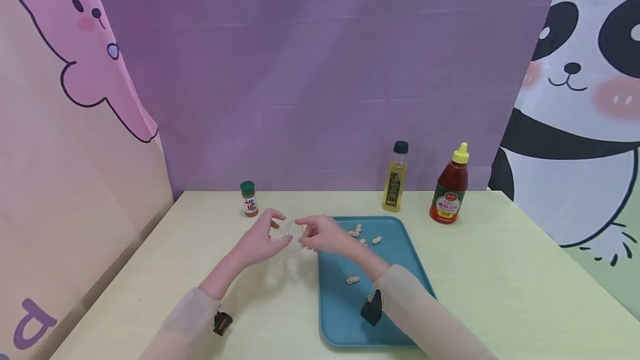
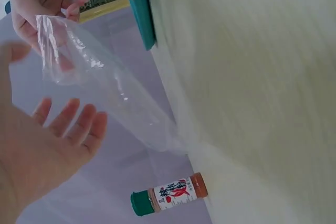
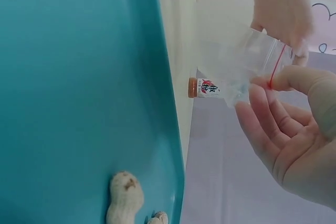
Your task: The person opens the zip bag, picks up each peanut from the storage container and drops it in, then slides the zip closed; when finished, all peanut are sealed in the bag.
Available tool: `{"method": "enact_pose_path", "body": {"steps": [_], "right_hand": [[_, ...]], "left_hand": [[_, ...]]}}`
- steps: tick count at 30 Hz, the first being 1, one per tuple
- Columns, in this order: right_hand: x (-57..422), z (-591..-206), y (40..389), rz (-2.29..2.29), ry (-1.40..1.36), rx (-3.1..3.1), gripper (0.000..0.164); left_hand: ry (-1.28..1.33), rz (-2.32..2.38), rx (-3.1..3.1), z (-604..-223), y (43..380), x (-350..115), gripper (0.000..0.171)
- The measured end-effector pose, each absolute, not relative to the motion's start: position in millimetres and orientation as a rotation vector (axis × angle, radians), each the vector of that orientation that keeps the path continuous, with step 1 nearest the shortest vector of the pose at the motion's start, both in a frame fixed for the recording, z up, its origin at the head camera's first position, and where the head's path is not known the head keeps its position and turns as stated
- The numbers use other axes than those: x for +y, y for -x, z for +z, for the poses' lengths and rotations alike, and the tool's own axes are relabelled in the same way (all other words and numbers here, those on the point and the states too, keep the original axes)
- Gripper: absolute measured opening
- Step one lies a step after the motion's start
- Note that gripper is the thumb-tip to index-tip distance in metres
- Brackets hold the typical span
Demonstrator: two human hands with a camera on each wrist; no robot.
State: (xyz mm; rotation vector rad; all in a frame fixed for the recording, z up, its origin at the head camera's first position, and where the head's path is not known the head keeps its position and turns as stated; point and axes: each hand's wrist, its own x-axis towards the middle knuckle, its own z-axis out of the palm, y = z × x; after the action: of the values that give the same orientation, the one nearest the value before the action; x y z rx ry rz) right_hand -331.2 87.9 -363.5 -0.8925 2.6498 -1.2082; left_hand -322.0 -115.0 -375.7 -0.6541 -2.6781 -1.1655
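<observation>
A clear plastic zip bag (image 2: 121,93) with a red line along its mouth hangs between the two hands, over the table left of the tray. At its mouth, the right hand (image 1: 325,233) pinches the edge between thumb and index finger; the right wrist view shows this grip at the red line (image 3: 278,65). Facing it, the left hand (image 1: 261,242) has thumb and fingers spread apart beside the bag. In the left wrist view those fingers (image 2: 79,127) are loosely bent with nothing gripped between them. The bag looks flat, with nothing visible inside.
Several unshelled peanuts (image 1: 353,280) lie on a blue tray (image 1: 340,321) under the right forearm. Behind the left hand stands a green-capped spice jar (image 1: 250,201). Farther back are an oil bottle (image 1: 395,182) and a ketchup bottle (image 1: 448,193), near a purple cloth backdrop (image 1: 320,71).
</observation>
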Motion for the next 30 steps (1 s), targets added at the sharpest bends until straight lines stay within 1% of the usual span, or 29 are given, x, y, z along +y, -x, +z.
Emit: {"method": "enact_pose_path", "body": {"steps": [2,3,5,6,8,10,14,20,23,25,30], "right_hand": [[88,-363,331,-1.198,0.907,2.667,0.049],[87,-363,331,-1.195,0.916,2.675,0.049],[87,-362,331,-1.194,0.932,2.678,0.049],[87,-362,330,-1.194,0.943,2.679,0.049],[86,-362,330,-1.204,0.967,2.669,0.050],[86,-362,329,-1.218,0.974,2.652,0.050],[86,-363,327,-1.235,0.964,2.645,0.050],[88,-365,326,-1.280,0.932,2.627,0.046],[90,-366,326,-1.295,0.924,2.623,0.045],[91,-366,326,-1.306,0.926,2.620,0.044],[96,-367,327,-1.344,0.896,2.613,0.044]], "left_hand": [[0.703,-1.210,-2.686,-379,321,-115,0.079],[0.737,-1.226,-2.687,-380,321,-115,0.091],[0.792,-1.238,-2.697,-384,322,-115,0.108],[0.812,-1.251,-2.694,-385,323,-114,0.111],[0.836,-1.278,-2.693,-388,324,-114,0.112],[0.842,-1.294,-2.690,-390,325,-114,0.110],[0.839,-1.306,-2.672,-394,327,-114,0.103],[0.906,-1.297,-2.615,-397,330,-114,0.090],[0.886,-1.321,-2.645,-396,329,-112,0.086],[0.873,-1.329,-2.679,-396,328,-111,0.087],[0.885,-1.288,-2.686,-398,331,-110,0.096]]}}
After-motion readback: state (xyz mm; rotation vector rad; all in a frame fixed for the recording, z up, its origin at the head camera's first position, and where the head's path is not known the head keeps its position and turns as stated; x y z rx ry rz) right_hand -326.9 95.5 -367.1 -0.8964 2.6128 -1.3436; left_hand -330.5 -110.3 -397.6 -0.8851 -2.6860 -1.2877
